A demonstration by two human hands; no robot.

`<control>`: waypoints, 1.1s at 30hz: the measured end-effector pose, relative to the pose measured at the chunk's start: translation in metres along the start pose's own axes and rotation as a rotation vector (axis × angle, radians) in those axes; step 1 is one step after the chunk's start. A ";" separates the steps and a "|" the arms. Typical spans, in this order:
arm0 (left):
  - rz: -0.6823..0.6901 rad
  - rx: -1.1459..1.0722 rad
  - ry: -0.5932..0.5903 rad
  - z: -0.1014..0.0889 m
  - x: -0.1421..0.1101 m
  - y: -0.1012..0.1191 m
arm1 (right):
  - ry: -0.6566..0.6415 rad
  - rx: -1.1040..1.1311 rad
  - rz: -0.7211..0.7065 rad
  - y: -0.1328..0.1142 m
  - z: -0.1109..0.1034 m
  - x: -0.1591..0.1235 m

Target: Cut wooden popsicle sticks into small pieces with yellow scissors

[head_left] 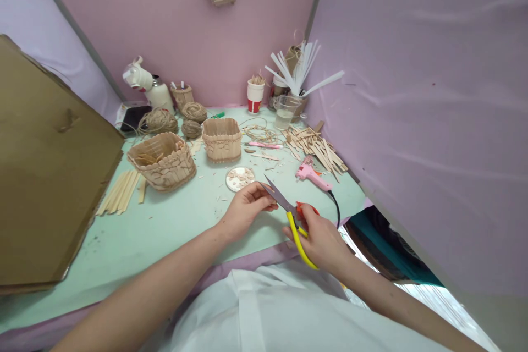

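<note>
My right hand [324,236] is closed around the handles of a pair of scissors [284,198], one yellow and one red. The blades are a little apart and point up and left, their tips by the fingers of my left hand [247,206]. Those left fingers are pinched together; whatever they hold is too small to make out. Just beyond them lies a round white lid [240,179] with small wood chips on it. Further back stands a basket [221,140] covered in wood pieces, and a second basket [163,162] at its left holds wood bits.
At right lie a pink glue gun [312,175] and a heap of wooden sticks [317,146]. Flat sticks [119,192] lie at left, near a large cardboard sheet [53,170]. Twine balls [193,113], a paper cup [255,96] and a clear cup [285,113] stand behind.
</note>
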State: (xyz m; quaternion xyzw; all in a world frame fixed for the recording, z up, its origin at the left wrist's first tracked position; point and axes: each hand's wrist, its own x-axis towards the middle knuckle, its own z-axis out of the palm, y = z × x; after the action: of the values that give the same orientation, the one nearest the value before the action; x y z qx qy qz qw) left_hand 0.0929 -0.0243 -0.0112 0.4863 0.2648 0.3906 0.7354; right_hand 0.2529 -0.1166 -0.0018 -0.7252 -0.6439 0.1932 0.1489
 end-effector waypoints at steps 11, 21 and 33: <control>-0.014 -0.008 -0.018 -0.001 0.000 -0.002 | -0.029 0.057 0.010 -0.002 -0.001 -0.001; -0.036 0.027 -0.033 0.000 0.000 0.000 | -0.055 0.067 -0.007 0.002 0.003 -0.004; -0.098 0.072 0.009 0.001 0.000 0.001 | -0.110 0.296 0.034 0.009 0.002 -0.002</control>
State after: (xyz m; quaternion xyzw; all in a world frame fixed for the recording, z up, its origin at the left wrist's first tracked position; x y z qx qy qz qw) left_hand 0.0931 -0.0245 -0.0101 0.4971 0.3052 0.3466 0.7346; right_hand 0.2594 -0.1201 -0.0072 -0.6945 -0.6032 0.3278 0.2154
